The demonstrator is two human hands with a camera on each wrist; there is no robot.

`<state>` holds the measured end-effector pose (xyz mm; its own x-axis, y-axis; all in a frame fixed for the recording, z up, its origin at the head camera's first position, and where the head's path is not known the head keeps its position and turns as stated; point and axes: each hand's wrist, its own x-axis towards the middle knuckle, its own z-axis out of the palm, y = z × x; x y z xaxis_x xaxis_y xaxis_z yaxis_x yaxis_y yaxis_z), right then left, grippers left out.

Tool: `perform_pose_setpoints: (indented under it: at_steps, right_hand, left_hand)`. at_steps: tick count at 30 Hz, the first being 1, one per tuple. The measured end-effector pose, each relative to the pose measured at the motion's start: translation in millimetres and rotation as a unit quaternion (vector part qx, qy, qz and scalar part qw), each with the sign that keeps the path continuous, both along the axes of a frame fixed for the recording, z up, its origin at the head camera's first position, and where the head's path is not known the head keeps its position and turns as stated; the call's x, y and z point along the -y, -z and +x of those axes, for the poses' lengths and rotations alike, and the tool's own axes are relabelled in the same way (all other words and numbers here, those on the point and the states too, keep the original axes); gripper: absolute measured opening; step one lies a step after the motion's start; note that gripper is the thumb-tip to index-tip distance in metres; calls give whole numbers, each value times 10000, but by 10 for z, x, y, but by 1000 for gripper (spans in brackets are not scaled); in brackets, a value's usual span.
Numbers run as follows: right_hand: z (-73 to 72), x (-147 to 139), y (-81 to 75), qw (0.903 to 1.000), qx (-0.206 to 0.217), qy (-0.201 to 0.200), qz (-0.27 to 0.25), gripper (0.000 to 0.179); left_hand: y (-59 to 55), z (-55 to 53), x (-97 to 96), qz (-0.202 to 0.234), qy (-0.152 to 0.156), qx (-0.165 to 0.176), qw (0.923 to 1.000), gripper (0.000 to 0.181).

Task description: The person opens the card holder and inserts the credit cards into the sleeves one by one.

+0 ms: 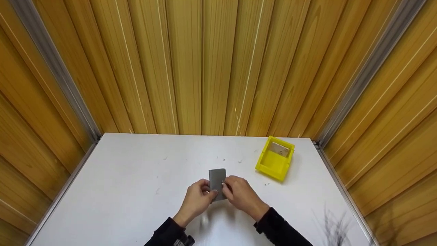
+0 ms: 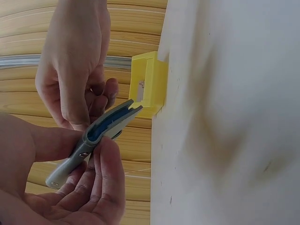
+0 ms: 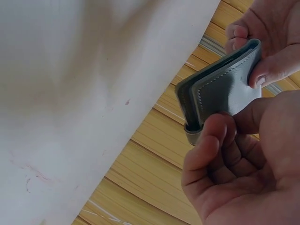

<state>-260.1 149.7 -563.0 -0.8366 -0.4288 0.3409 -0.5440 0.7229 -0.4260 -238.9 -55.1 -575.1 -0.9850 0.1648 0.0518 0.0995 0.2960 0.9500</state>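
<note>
A small grey leather wallet (image 1: pixel 215 177) with pale stitching is held up over the white table between both hands. My left hand (image 1: pixel 198 197) grips one side of it, thumb on the front and fingers behind. At the opposite edge, my right hand (image 1: pixel 241 194) pinches the wallet with thumb and curled fingertips. A strap loop (image 3: pixel 192 136) stands out beside those fingertips in the right wrist view. The left wrist view shows the wallet end-on, folded with a narrow gap between its covers, blue inside, and a metal snap (image 2: pixel 84 154) near the spine.
A yellow open bin (image 1: pixel 273 166) stands at the back right of the white table (image 1: pixel 136 177), with a pale flat piece (image 1: pixel 279 149) at its far end. Wood-patterned walls (image 1: pixel 218 68) enclose the table at the back and sides.
</note>
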Motion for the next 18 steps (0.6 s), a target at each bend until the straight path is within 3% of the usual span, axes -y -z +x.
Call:
perform_pose_setpoints:
  at_steps: [9, 18]
  right_hand:
    - [-14, -54, -8, 9970, 578, -110, -510, 16]
    - [-19, -112, 10, 9913, 696, -262, -1086, 18]
  left_hand:
    - [-14, -4, 22, 168, 90, 5, 9998, 18]
    - [-33, -5, 51, 502, 225, 219, 9982, 25]
